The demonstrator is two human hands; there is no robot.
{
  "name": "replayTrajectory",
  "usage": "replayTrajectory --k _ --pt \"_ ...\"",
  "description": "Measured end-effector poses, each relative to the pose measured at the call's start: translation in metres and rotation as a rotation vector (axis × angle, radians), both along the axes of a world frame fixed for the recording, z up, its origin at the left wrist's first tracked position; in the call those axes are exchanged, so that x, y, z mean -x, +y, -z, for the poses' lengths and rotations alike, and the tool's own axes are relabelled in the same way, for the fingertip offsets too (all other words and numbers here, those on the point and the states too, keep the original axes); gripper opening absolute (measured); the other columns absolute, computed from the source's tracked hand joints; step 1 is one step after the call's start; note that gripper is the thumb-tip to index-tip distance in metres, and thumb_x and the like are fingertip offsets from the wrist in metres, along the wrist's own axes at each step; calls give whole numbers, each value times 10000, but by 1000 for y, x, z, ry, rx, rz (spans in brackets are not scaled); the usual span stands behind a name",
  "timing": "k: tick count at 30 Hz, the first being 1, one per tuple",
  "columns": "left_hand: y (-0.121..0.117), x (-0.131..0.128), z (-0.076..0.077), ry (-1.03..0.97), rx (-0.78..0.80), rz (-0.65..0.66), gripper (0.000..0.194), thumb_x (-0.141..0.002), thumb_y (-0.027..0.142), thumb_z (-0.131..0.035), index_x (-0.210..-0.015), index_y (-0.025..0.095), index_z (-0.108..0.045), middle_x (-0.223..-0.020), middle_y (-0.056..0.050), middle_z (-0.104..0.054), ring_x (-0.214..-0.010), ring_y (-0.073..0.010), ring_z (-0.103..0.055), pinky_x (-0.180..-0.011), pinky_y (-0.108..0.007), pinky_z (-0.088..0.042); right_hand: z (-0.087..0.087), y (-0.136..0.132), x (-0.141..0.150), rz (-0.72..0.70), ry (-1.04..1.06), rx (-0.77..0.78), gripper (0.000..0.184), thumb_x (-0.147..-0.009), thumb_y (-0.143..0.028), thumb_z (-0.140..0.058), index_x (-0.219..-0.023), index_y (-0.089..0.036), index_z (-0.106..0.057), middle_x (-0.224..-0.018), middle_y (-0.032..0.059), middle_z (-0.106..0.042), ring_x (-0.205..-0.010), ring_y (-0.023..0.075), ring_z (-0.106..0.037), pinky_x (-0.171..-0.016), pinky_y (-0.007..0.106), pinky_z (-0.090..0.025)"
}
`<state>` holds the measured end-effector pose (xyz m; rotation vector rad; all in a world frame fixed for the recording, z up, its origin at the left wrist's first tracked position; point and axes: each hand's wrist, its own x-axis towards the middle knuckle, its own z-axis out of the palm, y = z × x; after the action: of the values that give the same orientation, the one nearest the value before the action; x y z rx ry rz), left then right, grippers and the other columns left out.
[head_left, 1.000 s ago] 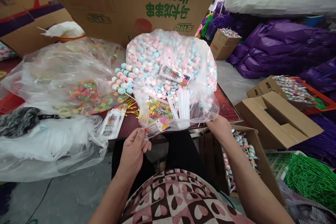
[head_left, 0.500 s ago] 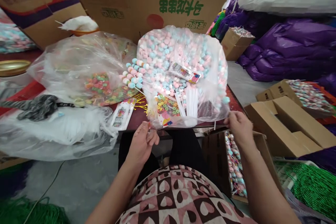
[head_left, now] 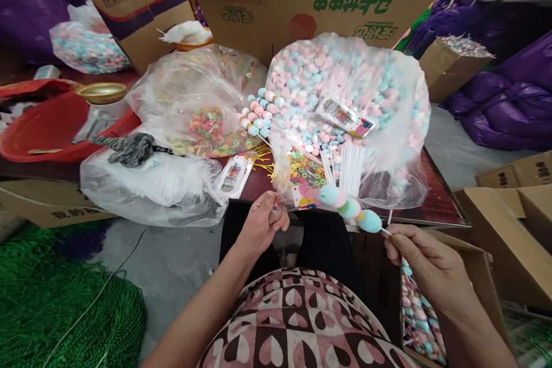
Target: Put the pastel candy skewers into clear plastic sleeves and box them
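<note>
My right hand (head_left: 416,247) pinches the bare end of a white stick. A marshmallow skewer (head_left: 350,209) of blue and pink pieces, with thin green and orange pieces between, slants up and left from it. Closed in front of the table edge, my left hand (head_left: 265,219) has something small, partly clear and reddish, in its fingers; its kind is unclear. Close by lie a printed wrapper (head_left: 305,196), ring candies (head_left: 304,167) and white sticks (head_left: 351,167). Behind them, a large clear bag (head_left: 401,98) bulges with pink, blue and white marshmallows. Several finished skewers (head_left: 261,112) rest at its left.
Further left lie a clear bag of coloured candies (head_left: 207,126), printed wrappers (head_left: 235,175), yellow ties (head_left: 264,158) and a red basin (head_left: 38,132). A large carton (head_left: 280,0) stands behind. Open boxes (head_left: 509,241) and wrapped skewers (head_left: 420,316) are at the right.
My right hand has come away from the bag's right edge and now holds a marshmallow skewer by its stick. My left hand stays closed near the table edge. The view has swung left.
</note>
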<state>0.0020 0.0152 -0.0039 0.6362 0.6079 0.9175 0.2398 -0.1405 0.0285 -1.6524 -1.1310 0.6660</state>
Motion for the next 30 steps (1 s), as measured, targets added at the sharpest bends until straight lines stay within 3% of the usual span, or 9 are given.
replayTrajectory --k 6,11,17,21,27,30 --pt "8 7 4 80 -89 25 427 -766 547 -722 -687 169 -540 -431 115 -283 -347 -37 -290 -435 -218 -385 -6 2 -8 -86 -286 7 179 -890 -402 -594 -900 -252 -691 -588 -10 -607 -503 138 -561 -488 239 -460" --pt "20 19 6 270 -190 89 413 -765 533 -727 -698 162 -559 -437 117 -289 -356 -31 -291 -433 -207 -371 -5 0 -20 -64 -414 65 207 -897 -413 -574 -888 -231 -674 -654 -4 -658 -574 136 -619 -569 227 -487" --pt "26 28 1 335 -236 157 413 -778 544 -704 -693 157 -590 -422 106 -324 -359 -33 -294 -433 -209 -383 10 2 -21 -67 -179 131 217 -870 -433 -630 -872 -219 -664 -724 21 -679 -639 148 -633 -605 229 -512" --pt "25 29 0 309 -197 191 433 -754 555 -723 -681 152 -582 -427 108 -315 -354 -26 -276 -419 -204 -375 9 3 -17 -102 9 121 195 -856 -409 -670 -840 -215 -679 -702 15 -656 -612 129 -596 -583 215 -500" --pt "23 30 5 200 -98 165 448 -698 548 -776 -683 162 -548 -416 131 -250 -328 -23 -239 -392 -197 -367 5 1 -15 31 172 -9 152 -812 -382 -737 -840 -236 -702 -662 -7 -640 -596 111 -573 -569 195 -480" --pt "21 28 8 148 -68 173 446 -706 525 -781 -672 164 -521 -423 130 -261 -325 -20 -243 -382 -190 -355 6 0 -14 56 159 -28 134 -811 -358 -743 -866 -240 -710 -678 -6 -650 -612 110 -581 -585 194 -482"
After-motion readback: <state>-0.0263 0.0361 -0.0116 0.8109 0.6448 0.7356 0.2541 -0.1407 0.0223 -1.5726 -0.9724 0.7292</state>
